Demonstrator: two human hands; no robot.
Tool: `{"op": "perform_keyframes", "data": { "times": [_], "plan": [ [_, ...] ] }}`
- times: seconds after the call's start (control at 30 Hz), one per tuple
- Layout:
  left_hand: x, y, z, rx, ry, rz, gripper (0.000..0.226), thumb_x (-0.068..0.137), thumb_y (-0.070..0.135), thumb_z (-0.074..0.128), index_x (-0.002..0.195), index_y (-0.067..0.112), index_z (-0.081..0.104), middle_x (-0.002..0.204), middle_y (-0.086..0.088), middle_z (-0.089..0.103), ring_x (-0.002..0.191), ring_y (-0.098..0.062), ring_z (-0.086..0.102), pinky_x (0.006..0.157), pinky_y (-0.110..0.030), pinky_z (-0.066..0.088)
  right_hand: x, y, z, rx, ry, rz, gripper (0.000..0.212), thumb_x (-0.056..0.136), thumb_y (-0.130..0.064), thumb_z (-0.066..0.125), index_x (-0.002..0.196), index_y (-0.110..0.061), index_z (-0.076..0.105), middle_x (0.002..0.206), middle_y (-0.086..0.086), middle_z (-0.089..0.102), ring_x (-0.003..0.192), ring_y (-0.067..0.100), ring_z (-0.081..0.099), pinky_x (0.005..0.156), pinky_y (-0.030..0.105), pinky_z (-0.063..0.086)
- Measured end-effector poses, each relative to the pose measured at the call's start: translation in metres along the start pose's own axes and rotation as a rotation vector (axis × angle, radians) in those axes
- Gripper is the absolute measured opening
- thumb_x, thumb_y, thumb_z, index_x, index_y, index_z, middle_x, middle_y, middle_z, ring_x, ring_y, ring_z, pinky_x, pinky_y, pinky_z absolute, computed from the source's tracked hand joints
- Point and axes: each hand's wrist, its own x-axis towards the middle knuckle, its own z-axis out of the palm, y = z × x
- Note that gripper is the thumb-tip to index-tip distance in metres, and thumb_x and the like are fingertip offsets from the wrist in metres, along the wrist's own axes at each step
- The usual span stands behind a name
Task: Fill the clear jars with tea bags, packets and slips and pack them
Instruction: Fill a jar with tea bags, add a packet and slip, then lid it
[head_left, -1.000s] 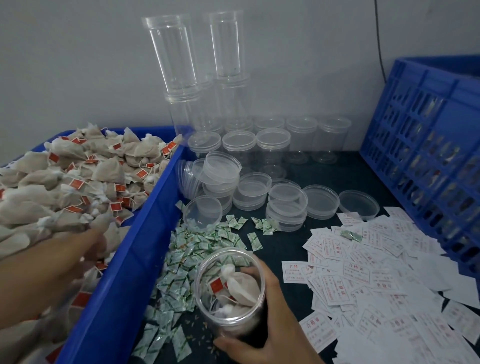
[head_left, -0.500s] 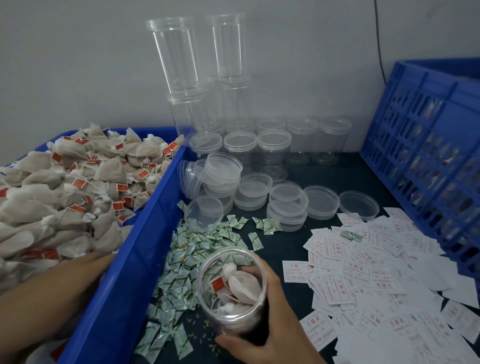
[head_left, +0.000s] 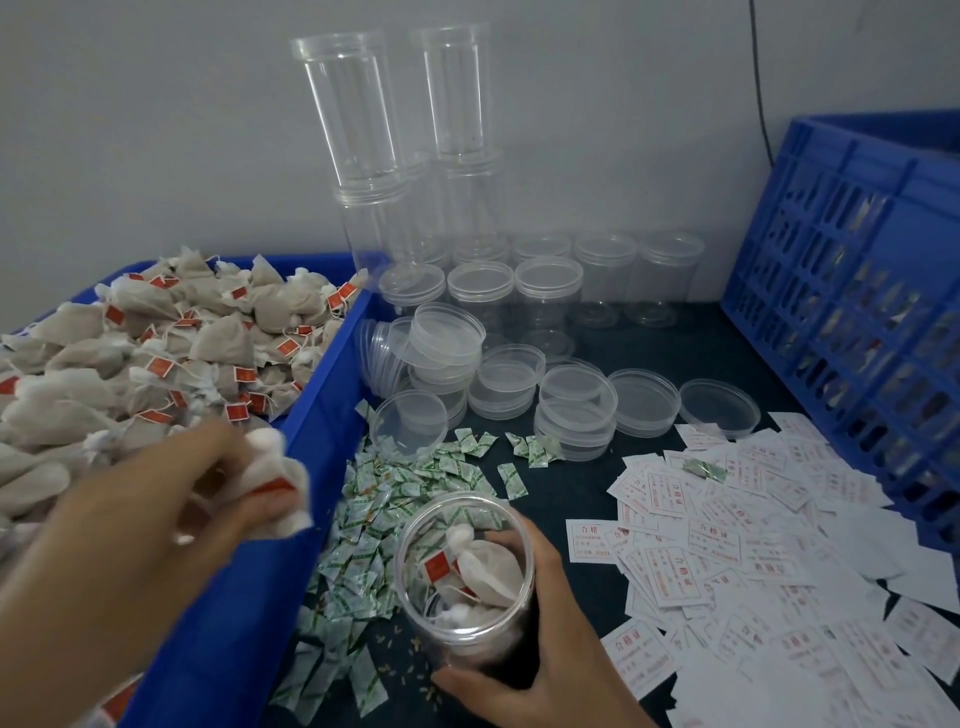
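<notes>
- The left grip (head_left: 171, 499) is pinching a soft clutch of tea bags (head_left: 275, 488), fingers curled round them, right above the blue bin's rim (head_left: 322, 395).
- The right grip (head_left: 530, 639) is wrapping round the clear jar (head_left: 467, 582), just right of the left grip and lower, its mouth open and part-filled.
- The bags are looking light and squashy, so bunching their bodies suits, though strings could snag.
- The jar is looking stiff and slick, best held low on its wall.
- Packets (head_left: 384, 499) are crowding the desk (head_left: 587, 483) between the grips, and slips (head_left: 727, 545) are lying right of the right grip. The air above the jar's mouth is looking open.
</notes>
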Motion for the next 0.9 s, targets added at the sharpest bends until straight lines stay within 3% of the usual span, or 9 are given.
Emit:
{"op": "perform_keyframes", "data": {
  "times": [0.13,0.27,0.37,0.43,0.5,0.6,0.67,0.77,0.9],
  "plan": [
    [0.018,0.077,0.010,-0.235,-0.095,0.094,0.023,0.080,0.054,0.059,0.074,0.032,0.054,0.065,0.022,0.059,0.083,0.014,0.060,0.053,0.000,0.045,0.000,-0.002,0.000,-0.007,0.015,-0.011,0.110,0.068,-0.061,0.083,0.153,-0.044,0.014,0.150,-0.018,0.038,0.133,0.006,0.049,0.102,0.020,0.046],
    [0.022,0.103,0.034,-0.346,-0.104,0.118,0.031,0.080,0.057,0.052,0.073,0.027,0.048,0.071,0.015,0.058,0.082,-0.003,0.058,0.072,-0.018,0.048,0.000,-0.003,0.000,0.031,0.001,-0.015,0.110,0.069,-0.055,0.085,0.153,-0.043,0.016,0.150,-0.015,0.041,0.133,0.006,0.049,0.100,0.022,0.049],
    [0.028,0.112,0.047,-0.223,-0.087,0.216,0.024,0.084,0.045,0.044,0.073,0.024,0.046,0.069,0.017,0.050,0.056,-0.003,0.051,0.049,-0.018,0.047,-0.002,-0.004,0.000,0.052,0.016,0.015,0.112,0.068,-0.054,0.087,0.151,-0.054,0.013,0.150,-0.024,0.040,0.132,-0.005,0.046,0.097,0.008,0.043],
    [0.030,0.112,0.048,-0.106,-0.121,0.241,0.017,0.083,0.037,0.045,0.075,0.024,0.052,0.070,0.016,0.052,0.052,0.000,0.050,0.046,-0.013,0.043,-0.001,-0.005,0.000,0.045,0.015,0.017,0.113,0.068,-0.052,0.088,0.152,-0.051,0.013,0.150,-0.022,0.040,0.133,-0.003,0.046,0.097,0.008,0.043],
    [0.030,0.107,0.049,-0.080,-0.094,0.240,0.014,0.079,0.032,0.051,0.082,0.022,0.060,0.077,0.013,0.059,0.060,0.000,0.055,0.056,-0.013,0.044,0.000,-0.004,0.000,0.035,0.007,-0.001,0.112,0.069,-0.048,0.089,0.154,-0.041,0.017,0.150,-0.013,0.042,0.133,0.006,0.050,0.099,0.020,0.049],
    [0.027,0.098,0.047,-0.168,-0.077,0.156,0.030,0.080,0.041,0.044,0.100,0.024,0.059,0.097,0.016,0.057,0.084,-0.001,0.054,0.069,-0.014,0.047,0.001,-0.004,-0.002,0.029,0.003,-0.009,0.110,0.069,-0.046,0.089,0.154,-0.033,0.021,0.150,-0.009,0.042,0.133,0.013,0.051,0.101,0.036,0.051],
    [0.023,0.095,0.048,-0.241,-0.098,0.096,0.037,0.084,0.053,0.038,0.111,0.032,0.053,0.107,0.024,0.050,0.098,0.004,0.049,0.075,-0.005,0.043,0.001,-0.007,-0.003,0.019,-0.023,0.007,0.111,0.070,-0.049,0.087,0.154,-0.034,0.017,0.150,-0.011,0.041,0.134,0.012,0.049,0.103,0.033,0.050],
    [0.013,0.093,0.063,-0.354,-0.147,0.015,0.050,0.080,0.074,0.027,0.124,0.049,0.027,0.123,0.039,0.031,0.117,0.022,0.029,0.091,0.006,0.022,0.002,-0.010,-0.005,-0.021,-0.086,0.030,0.113,0.072,-0.050,0.085,0.154,-0.034,0.009,0.154,-0.016,0.031,0.138,0.008,0.043,0.106,0.028,0.046],
    [0.004,0.093,0.083,-0.420,-0.167,-0.053,0.050,0.078,0.075,0.018,0.126,0.058,0.014,0.133,0.046,0.015,0.127,0.025,0.014,0.095,0.008,0.013,0.002,-0.020,-0.026,-0.066,-0.304,0.078,0.110,0.079,-0.018,0.070,0.151,-0.055,-0.006,0.156,-0.029,0.018,0.139,-0.008,0.033,0.107,0.009,0.035]
  ]
}}
